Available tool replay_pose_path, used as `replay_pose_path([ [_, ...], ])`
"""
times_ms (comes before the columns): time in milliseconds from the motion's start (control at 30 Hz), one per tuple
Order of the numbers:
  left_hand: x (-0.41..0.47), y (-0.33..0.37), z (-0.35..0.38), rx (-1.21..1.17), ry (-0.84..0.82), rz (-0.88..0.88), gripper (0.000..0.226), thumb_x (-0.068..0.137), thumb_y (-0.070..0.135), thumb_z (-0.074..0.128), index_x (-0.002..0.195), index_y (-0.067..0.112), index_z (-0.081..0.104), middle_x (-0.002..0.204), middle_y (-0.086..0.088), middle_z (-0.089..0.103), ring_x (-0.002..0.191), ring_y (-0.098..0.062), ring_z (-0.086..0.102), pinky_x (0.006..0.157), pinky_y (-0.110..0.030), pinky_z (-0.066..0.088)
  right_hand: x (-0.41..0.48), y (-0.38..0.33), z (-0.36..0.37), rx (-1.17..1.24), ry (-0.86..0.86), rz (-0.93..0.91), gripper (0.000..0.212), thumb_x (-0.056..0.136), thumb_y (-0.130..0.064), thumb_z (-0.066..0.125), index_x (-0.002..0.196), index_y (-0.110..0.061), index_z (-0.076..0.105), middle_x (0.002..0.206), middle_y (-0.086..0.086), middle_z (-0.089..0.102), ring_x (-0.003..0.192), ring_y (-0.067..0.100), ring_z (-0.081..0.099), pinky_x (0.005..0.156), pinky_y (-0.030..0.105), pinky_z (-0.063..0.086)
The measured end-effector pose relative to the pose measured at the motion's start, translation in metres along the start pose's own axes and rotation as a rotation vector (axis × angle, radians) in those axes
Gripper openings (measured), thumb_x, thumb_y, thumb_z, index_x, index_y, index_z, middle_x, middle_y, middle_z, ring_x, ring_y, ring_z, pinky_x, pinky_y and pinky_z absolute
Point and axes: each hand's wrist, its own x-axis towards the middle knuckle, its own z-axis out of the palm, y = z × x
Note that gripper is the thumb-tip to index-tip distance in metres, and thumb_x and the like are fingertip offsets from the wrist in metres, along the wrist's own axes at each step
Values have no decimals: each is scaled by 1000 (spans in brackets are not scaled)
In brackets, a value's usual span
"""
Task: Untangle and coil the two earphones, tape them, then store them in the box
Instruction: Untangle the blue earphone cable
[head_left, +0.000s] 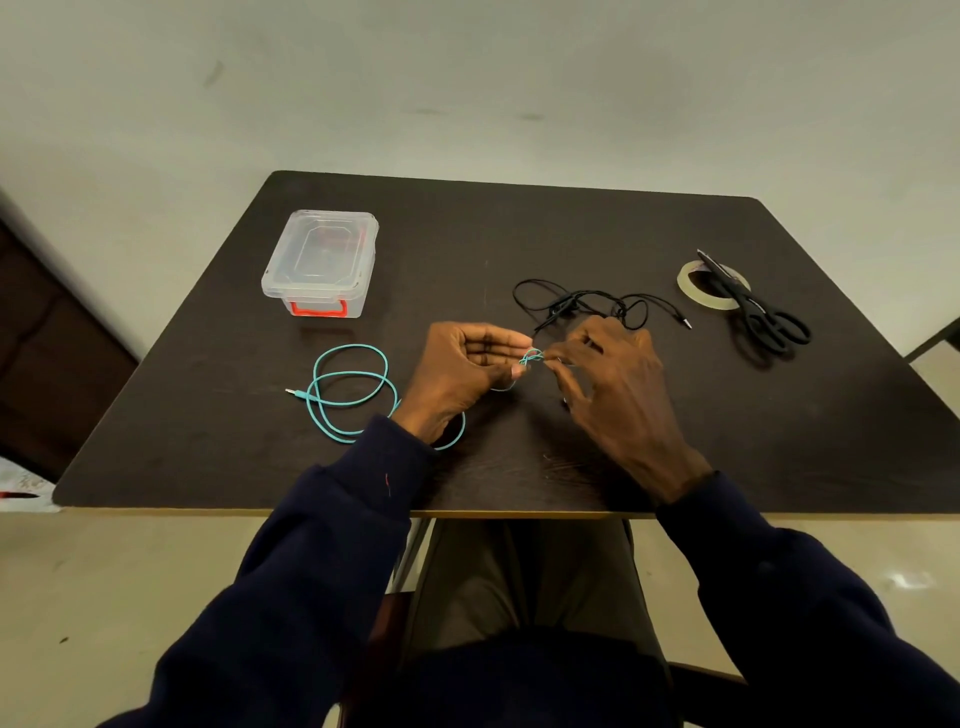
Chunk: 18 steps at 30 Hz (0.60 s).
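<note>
A teal earphone cable (349, 387) lies in loose loops on the dark table (519, 234), its plug pointing left. Its knotted end sits between my two hands over the table's middle. My left hand (462, 371) pinches the teal knot from the left. My right hand (613, 387) pinches the same knot from the right. A black earphone (582, 301) lies tangled just behind my right hand, its plug off to the right. The clear plastic box (322, 260) with a red latch stands closed at the back left.
A roll of tape (712, 286) lies at the back right with black scissors (758, 312) resting across it. The table's front edge runs just above my lap. A wall stands behind the table.
</note>
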Motion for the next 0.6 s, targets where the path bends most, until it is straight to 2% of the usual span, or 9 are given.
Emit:
replay_pose_path([
  [100,1,-2,-1,8,-8,-22,26,80,-10,76,104,0,74,97,-13,78,90,-22,76,84,-29,61,5,1,-2,-26,13,-32,20,88,-19,69,107,-11,71,100,13,61,87,30,57,73,36,34],
  [200,1,-2,-2,28,-29,-22,23,85,-7,73,107,-3,73,99,-15,78,91,-25,77,88,-32,61,10,4,-3,-117,-35,-84,22,90,-20,61,110,-15,69,104,14,59,92,32,55,71,41,39],
  [300,1,-1,-3,56,-45,-16,21,89,-7,69,109,-3,72,101,-14,77,92,-25,76,89,-33,60,14,5,-4,-137,-65,-89,24,86,-19,65,109,-16,69,104,16,58,92,34,56,70,44,43],
  [367,1,0,-3,67,-47,-15,20,90,-8,67,108,-3,73,101,-14,77,91,-24,77,87,-32,61,17,5,-5,-100,-94,-69,26,84,-22,65,109,-17,69,105,16,58,93,34,56,71,43,43],
  [533,-1,1,-2,73,-48,16,17,89,-7,68,103,1,74,98,-9,78,88,-20,77,80,-24,60,19,5,-4,114,-225,31,33,94,-38,50,116,-19,68,112,11,55,102,26,50,79,39,42],
  [600,-1,1,-2,65,-30,16,16,89,-7,69,103,-2,74,97,-11,78,88,-22,77,81,-26,61,20,6,0,202,-263,76,28,96,-32,55,116,-19,68,112,7,54,104,21,47,82,36,42],
])
